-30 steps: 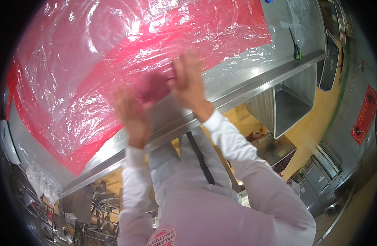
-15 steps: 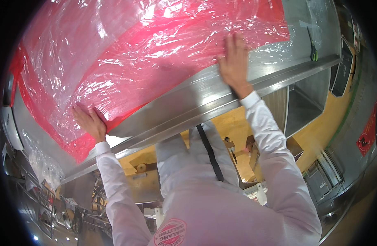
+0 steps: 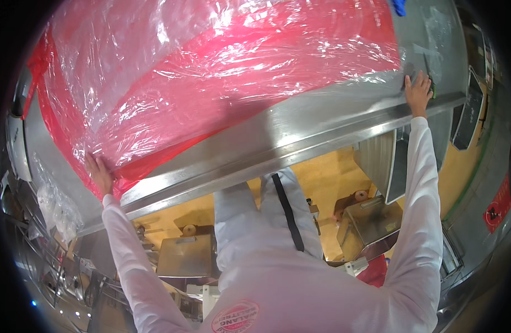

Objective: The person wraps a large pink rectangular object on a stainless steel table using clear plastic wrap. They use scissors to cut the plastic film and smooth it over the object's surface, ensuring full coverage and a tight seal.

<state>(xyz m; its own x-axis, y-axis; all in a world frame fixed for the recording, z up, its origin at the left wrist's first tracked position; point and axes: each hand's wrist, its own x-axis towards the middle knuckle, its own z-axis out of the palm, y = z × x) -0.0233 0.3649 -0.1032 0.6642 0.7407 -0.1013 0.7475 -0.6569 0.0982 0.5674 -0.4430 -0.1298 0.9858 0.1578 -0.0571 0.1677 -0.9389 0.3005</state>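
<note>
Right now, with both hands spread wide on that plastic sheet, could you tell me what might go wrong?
1. The left hand pins only a corner of the red plastic sheet at the stainless table's edge; the corner could slip off or tear.
2. The film is heavily wrinkled, so creases may stay trapped.
3. The right hand is at full stretch beside a green-handled tool and might knock it.

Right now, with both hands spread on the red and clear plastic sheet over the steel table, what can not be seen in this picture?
- Head view: the table top under the crinkled red and clear plastic sheet; glare hides it.
- The left hand: palm is down, so grip is unclear.
- The right hand: fingertips blur into the clear film edge.
- The steel table: its far side is cut off by the rim.
</note>
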